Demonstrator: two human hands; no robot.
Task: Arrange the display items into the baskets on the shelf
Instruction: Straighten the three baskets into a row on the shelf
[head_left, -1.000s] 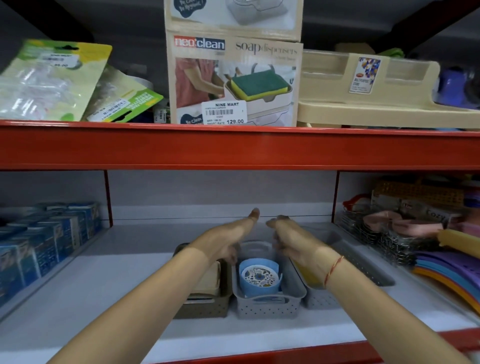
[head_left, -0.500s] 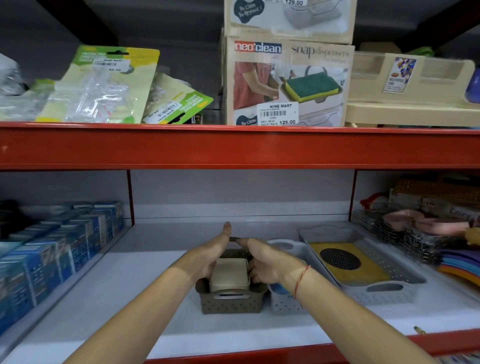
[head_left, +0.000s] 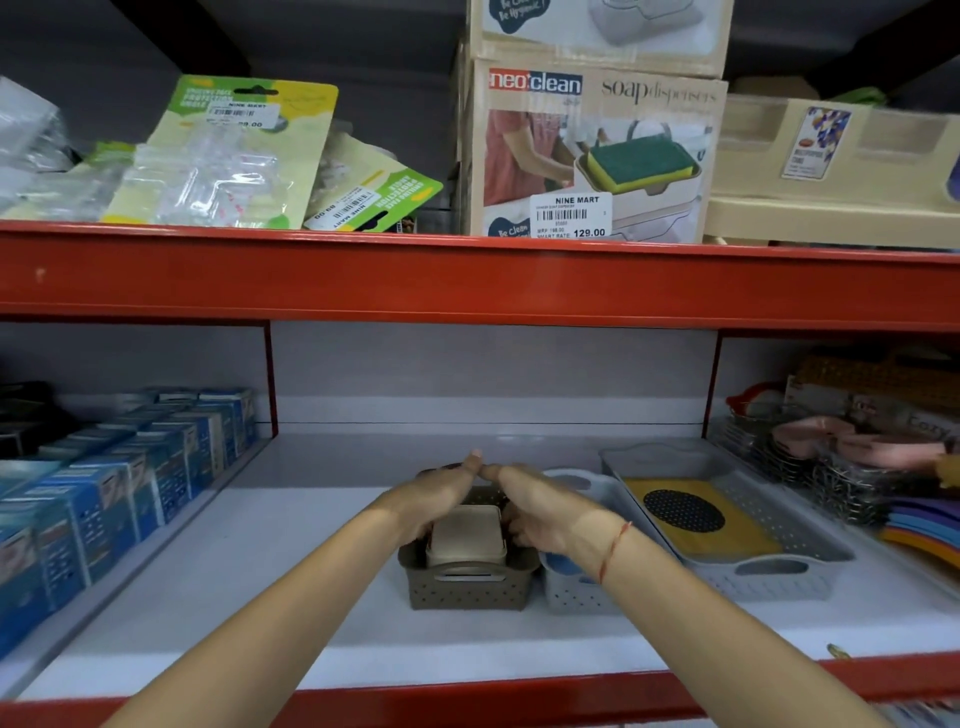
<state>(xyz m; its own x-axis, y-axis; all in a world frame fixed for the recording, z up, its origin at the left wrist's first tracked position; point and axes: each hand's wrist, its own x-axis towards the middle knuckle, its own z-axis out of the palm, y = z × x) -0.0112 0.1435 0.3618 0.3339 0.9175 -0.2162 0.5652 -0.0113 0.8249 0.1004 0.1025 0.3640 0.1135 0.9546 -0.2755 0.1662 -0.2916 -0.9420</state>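
Observation:
A brown perforated basket (head_left: 467, 590) stands on the white lower shelf (head_left: 260, 571) and holds a beige lidded box (head_left: 466, 535). My left hand (head_left: 431, 499) grips the basket's left side and my right hand (head_left: 540, 506) its right side, thumbs meeting over the back rim. Right beside it sits a small grey basket (head_left: 571, 592) with a blue item (head_left: 558, 564), mostly hidden by my right wrist. Further right, a long grey basket (head_left: 779, 571) holds a yellow pad with a black round mesh (head_left: 727, 535).
Blue boxes (head_left: 104, 493) fill the shelf's left bay. Wire racks (head_left: 831, 467) and coloured plastic items (head_left: 924, 525) crowd the right bay. The red upper shelf beam (head_left: 467, 280) hangs overhead, carrying a soap dispenser box (head_left: 592, 150) and packets (head_left: 223, 156).
Both hands moved from the small grey basket to the brown basket on its left and took hold of its sides. The long grey basket's contents came into view.

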